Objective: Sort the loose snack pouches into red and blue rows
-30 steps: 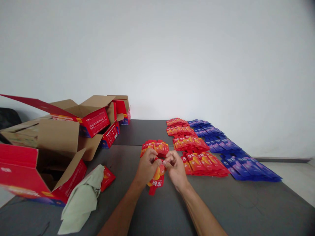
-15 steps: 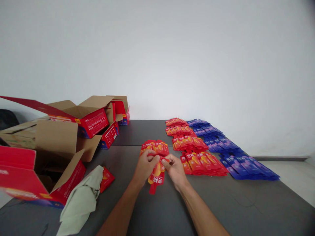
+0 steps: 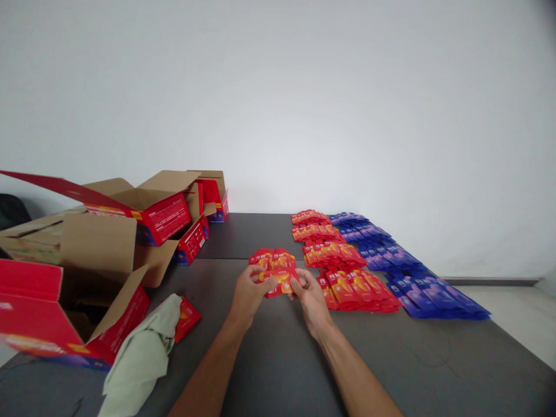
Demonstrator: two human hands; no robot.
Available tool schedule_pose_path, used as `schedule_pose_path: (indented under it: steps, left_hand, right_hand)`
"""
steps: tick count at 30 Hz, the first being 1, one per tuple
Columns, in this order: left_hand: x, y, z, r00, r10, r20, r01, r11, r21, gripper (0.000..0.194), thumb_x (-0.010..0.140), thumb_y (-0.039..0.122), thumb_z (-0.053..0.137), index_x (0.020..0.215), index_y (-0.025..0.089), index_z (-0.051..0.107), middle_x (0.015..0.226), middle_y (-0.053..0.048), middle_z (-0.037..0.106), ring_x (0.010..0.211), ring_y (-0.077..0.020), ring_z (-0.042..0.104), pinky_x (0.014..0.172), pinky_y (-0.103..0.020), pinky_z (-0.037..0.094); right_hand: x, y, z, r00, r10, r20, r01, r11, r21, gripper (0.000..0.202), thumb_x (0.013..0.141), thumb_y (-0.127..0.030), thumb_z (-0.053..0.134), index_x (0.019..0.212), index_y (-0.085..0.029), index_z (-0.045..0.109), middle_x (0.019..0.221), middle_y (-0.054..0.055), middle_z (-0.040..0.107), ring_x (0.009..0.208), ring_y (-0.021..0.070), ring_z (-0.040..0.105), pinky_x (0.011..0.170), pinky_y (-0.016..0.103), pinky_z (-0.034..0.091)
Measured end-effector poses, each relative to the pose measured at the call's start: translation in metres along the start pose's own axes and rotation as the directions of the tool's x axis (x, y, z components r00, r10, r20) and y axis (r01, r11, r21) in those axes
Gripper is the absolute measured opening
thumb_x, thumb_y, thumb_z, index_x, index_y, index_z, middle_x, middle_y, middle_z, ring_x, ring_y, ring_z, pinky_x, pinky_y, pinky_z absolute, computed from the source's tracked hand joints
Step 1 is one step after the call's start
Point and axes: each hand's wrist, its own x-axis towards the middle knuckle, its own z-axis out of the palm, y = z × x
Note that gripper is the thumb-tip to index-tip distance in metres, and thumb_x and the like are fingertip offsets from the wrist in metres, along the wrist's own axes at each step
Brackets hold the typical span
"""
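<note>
In the head view both my hands hold a small red carton [image 3: 278, 279] with orange print, its long side running across. My left hand [image 3: 249, 292] pinches the left end between thumb and fingers. Closed on the right end, my right hand [image 3: 307, 292] has its thumb on the front and its fingers behind. Just beyond the hands, a group of flat red cartons [image 3: 273, 256] lies on the dark table; the held one partly covers it.
Overlapping rows of flat red cartons [image 3: 358, 288] lie to the right, with blue ones [image 3: 434, 292] beside them. Open cardboard boxes [image 3: 104, 330] crowd the left side. A pale green cloth [image 3: 141, 353] rests against a red packet [image 3: 186, 319]. A white wall [image 3: 278, 116] stands behind.
The red carton has gone from hanging lengthwise, with a narrow tab pointing toward me, to lying crosswise between my hands. My hands have shifted slightly and still hold it.
</note>
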Motion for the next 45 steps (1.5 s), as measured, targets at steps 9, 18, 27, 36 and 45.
schedule_pose_path:
  steps: [9,18,27,36,45]
  left_hand:
    - [0.001,0.002,0.000,0.991,0.017,0.134,0.029,0.942,-0.336,0.037,0.062,0.027,0.080,0.092,0.012,0.064,0.093,-0.008,0.072,0.081,-0.0173,0.067,0.076,-0.029,0.053]
    - [0.010,-0.013,-0.010,0.985,0.100,0.142,-0.111,0.991,0.078,0.024,0.065,0.028,0.074,0.083,0.014,0.067,0.077,-0.002,0.072,0.072,-0.0200,0.067,0.065,-0.027,0.053]
    - [0.013,-0.015,-0.009,0.990,0.004,0.138,-0.045,0.953,0.299,0.024,0.067,0.033,0.070,0.080,0.016,0.059,0.070,-0.004,0.070,0.049,-0.0160,0.062,0.041,-0.024,0.046]
    - [0.012,-0.009,-0.017,0.988,0.140,0.065,-0.155,0.908,0.390,0.025,0.068,0.039,0.070,0.069,0.017,0.060,0.055,0.004,0.060,0.047,-0.0103,0.053,0.046,-0.019,0.036]
    - [0.019,-0.009,-0.021,0.954,0.270,-0.131,-0.242,0.950,0.198,0.018,0.072,0.033,0.066,0.069,0.016,0.059,0.060,0.004,0.059,0.055,-0.0096,0.051,0.052,-0.019,0.036]
  right_hand:
    - [-0.004,0.001,0.000,0.995,0.096,0.026,-0.098,0.992,0.083,0.026,0.069,-0.035,0.076,0.086,-0.020,0.061,0.081,0.001,0.067,0.074,0.0174,0.060,0.065,0.027,0.048]
    - [-0.009,-0.003,0.002,0.979,0.047,0.199,-0.020,0.991,-0.135,0.024,0.073,-0.035,0.074,0.087,-0.018,0.064,0.081,0.000,0.066,0.072,0.0149,0.056,0.067,0.025,0.043]
    - [-0.003,0.015,0.002,0.999,-0.017,0.046,0.029,0.964,-0.263,0.032,0.069,-0.045,0.075,0.077,-0.017,0.063,0.069,0.000,0.064,0.062,0.0150,0.055,0.061,0.026,0.043]
    - [-0.006,0.008,0.010,0.998,0.020,0.060,-0.002,0.955,-0.295,0.036,0.068,-0.050,0.076,0.075,-0.017,0.062,0.070,0.001,0.064,0.064,0.0156,0.056,0.062,0.026,0.043]
    - [-0.012,0.021,0.013,0.973,0.069,0.221,-0.001,0.956,-0.294,0.035,0.070,-0.046,0.077,0.076,-0.017,0.059,0.070,-0.001,0.063,0.061,0.0127,0.053,0.058,0.024,0.039]
